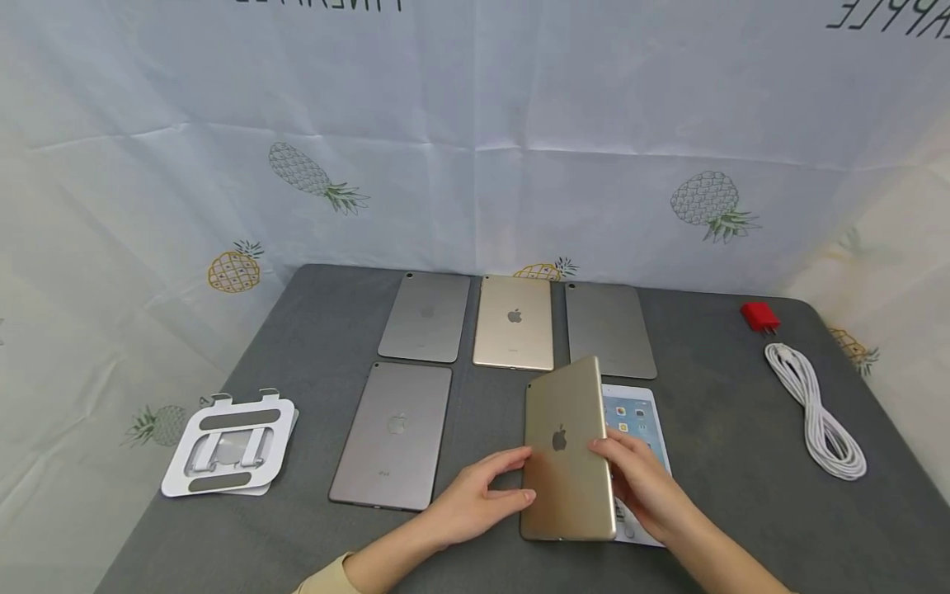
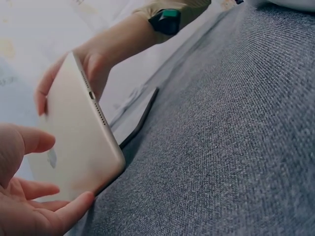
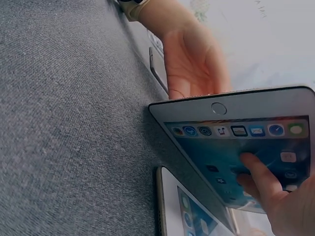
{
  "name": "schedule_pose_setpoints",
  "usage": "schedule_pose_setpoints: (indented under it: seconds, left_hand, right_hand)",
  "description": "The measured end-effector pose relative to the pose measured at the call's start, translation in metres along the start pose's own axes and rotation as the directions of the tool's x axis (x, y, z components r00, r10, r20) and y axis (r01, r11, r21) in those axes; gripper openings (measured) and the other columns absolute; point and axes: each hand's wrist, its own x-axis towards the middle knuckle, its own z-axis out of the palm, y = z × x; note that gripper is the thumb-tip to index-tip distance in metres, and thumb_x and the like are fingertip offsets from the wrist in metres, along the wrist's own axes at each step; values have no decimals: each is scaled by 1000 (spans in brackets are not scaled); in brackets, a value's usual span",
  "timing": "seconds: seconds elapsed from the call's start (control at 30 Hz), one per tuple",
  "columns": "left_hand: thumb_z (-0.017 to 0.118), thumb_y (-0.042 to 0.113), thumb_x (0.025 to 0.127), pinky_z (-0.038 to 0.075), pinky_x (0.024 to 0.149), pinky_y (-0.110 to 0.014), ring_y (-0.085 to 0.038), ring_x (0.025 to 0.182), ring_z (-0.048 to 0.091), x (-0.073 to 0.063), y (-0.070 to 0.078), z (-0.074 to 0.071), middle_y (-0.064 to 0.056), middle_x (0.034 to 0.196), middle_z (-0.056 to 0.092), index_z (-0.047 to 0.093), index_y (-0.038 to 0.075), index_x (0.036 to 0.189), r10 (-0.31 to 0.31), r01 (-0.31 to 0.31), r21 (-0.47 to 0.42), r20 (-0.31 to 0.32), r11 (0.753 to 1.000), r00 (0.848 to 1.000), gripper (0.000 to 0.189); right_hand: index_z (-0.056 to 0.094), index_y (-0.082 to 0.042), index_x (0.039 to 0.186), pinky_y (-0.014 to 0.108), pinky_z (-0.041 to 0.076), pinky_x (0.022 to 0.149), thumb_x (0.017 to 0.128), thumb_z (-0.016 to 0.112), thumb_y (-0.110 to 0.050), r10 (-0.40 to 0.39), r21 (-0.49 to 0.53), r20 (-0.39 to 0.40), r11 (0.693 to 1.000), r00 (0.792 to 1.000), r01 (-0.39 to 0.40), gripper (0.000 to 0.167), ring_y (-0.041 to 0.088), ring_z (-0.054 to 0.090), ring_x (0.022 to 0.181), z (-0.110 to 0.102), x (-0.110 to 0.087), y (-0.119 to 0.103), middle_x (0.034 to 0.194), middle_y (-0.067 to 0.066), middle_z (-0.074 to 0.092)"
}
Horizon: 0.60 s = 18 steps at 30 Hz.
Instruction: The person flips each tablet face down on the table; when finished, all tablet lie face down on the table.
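A gold tablet (image 1: 566,478) stands tilted up on its left long edge, its back with the apple logo facing left. My right hand (image 1: 644,477) grips its raised right edge, thumb on the back and fingers on the lit screen (image 3: 236,142) in the right wrist view. Beside the lower edge is my left hand (image 1: 475,499), fingers loosely spread at the tablet's back. In the left wrist view a finger of that left hand (image 2: 34,201) reaches the tablet's bottom corner. Partly hidden behind it, a white-fronted tablet (image 1: 637,412) lies face up on the table.
Left of the hands lies a grey tablet (image 1: 392,437), face down. Along the back are a grey tablet (image 1: 426,318), a gold one (image 1: 514,330) and a darker one (image 1: 612,330). A white folding stand (image 1: 237,421) sits far left; a red charger plug (image 1: 759,316) and coiled white cable (image 1: 815,412) lie right.
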Motion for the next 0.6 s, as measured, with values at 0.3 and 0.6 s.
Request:
schedule_pose_setpoints:
  seconds: [0.3,0.6]
  left_hand:
    - [63,19,95,48,94,-33,-29,126,50,1,-4,-10,-14,141,50,47,3,141,-36,36,-8,-122,999,992,51]
    - [59,16,97,52,90,-42,-35,118,55,5,-1,-26,-30,139,44,22,-10,148,-163,133,-222,-122,966,979,68]
  right_hand:
    - [31,15,141,38,55,81,99,50,-18,69,39,-63,997,996,-66,56,18,67,98,4,5,11,113,9,67]
    - [25,16,139,33,55,79,101,48,-17,85,67,-62,994,994,-81,56,12,66,93,15,16,17,105,3,67]
